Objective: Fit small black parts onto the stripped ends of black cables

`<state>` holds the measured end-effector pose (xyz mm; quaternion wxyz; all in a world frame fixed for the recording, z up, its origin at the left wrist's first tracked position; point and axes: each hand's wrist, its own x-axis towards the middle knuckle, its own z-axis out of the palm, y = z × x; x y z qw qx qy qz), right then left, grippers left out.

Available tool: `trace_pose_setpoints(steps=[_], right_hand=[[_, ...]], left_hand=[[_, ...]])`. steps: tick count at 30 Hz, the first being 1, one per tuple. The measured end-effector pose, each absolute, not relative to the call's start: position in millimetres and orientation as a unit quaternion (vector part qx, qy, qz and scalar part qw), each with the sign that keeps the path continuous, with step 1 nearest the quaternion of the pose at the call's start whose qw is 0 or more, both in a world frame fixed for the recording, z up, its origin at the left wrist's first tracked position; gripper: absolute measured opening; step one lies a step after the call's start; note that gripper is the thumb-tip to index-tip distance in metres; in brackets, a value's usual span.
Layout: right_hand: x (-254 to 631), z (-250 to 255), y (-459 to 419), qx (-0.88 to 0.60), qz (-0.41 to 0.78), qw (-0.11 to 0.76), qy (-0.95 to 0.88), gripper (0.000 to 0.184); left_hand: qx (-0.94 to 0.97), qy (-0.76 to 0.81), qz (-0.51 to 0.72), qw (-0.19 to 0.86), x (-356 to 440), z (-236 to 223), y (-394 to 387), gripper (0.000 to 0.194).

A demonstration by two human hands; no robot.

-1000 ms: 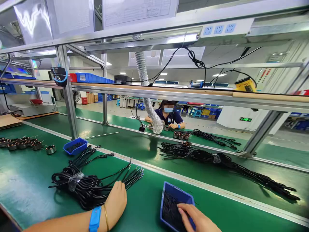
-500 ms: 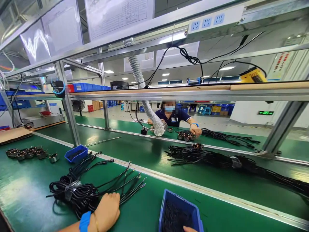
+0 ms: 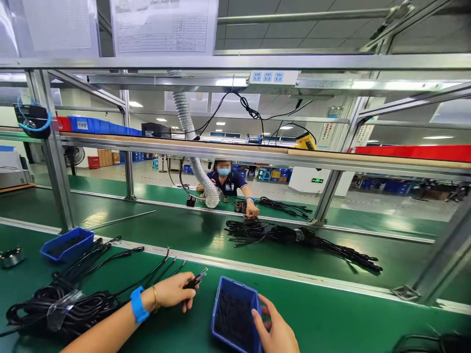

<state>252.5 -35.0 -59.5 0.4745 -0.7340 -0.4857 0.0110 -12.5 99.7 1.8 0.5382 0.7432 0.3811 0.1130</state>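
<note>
While clamping cable ends (image 3: 193, 283) in the left hand (image 3: 176, 291), at a blue bin (image 3: 241, 289) with the right hand (image 3: 274, 326)

Though partly covered by the left fingers, readable as dark cable ends: pinched between thumb and fingers, jutting out rightward from the grip, thin bare wires (image 3: 203, 272) splayed at the tips. Cannot tell how many held. Just behind this grip, on the same arm: blue wristband (image 3: 139, 304) and thin bangle (image 3: 155, 296).

Right of the left-hand grip, apart from its fingertips: the blue bin, set on the green tabletop (image 3: 331, 314), with a heap of small black pieces (image 3: 233, 316) inside. At the bin's right wall: right hand, thumb and fingertips apart, thumb at the rim. Cannot tell whether gripping the wall or merely touching.

Left of the left-hand grip, beyond the forearm: coiled black cable bundle (image 3: 33, 314), wrapped in clear film (image 3: 61, 309), loose lengths trailing toward the hand. Farther left and ahead: second blue bin (image 3: 79, 249), dark contents; past that, a metal ring (image 3: 12, 257).

Ahead of the right-hand grip, across a pale strip (image 3: 228, 268): another cable bundle (image 3: 283, 234), with a co-worker's hand (image 3: 252, 211) at its left end. Well ahead of the left-hand grip: silver flexible duct (image 3: 200, 171), hanging.
</note>
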Motion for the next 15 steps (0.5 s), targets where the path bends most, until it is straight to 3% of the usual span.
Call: trace_pose_setpoints(steps=[9, 15], right_hand=[[239.5, -55.5, -34.2, -0.700, 0.082, 0.445, -0.552, 0.041], [229.9, -36.0, -41.6, -0.697, -0.010, 0.407, -0.591, 0.035]], left_hand=[[0.584, 0.321, 0.280, 0.691, -12.2, 31.8, 67.4, 0.041], [0.522, 0.305, 0.301, 0.738, 5.4, 27.1, 47.9, 0.048]])
